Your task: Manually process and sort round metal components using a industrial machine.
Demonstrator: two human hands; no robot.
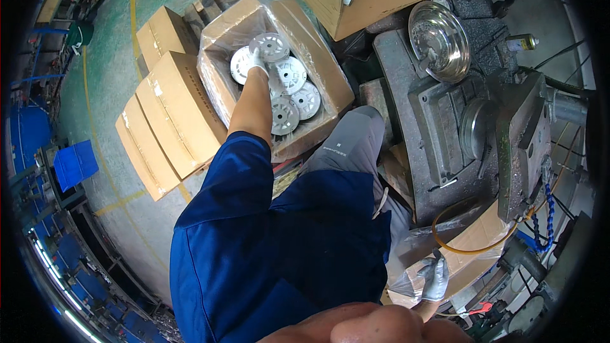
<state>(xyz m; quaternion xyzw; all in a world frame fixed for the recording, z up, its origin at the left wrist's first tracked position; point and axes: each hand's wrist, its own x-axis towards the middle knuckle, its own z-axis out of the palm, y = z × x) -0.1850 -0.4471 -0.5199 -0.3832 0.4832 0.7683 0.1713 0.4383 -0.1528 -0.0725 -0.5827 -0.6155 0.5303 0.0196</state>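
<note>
My left hand (257,65), in a white glove, reaches down into an open cardboard box (326,126) lined with clear plastic. Its fingers close on the near edge of a round metal disc (269,46) with cut-out slots; some fingertips are hidden. Around it lie several similar silver discs, among them one disc (291,75) to the right and another disc (284,116) nearer me. My right hand (435,277), gloved in white and grey, hangs low at the right with fingers apart, slightly bent and empty. Beside it lies an open cardboard carton (476,257) with plastic in it.
Closed cardboard boxes (171,114) stand left of the open one. On the right is a machine bed (406,127) strewn with metal chips, carrying a shiny metal bowl (438,41). A yellow hose (467,251) loops near my right hand. Another carton (362,3) sits at the far side.
</note>
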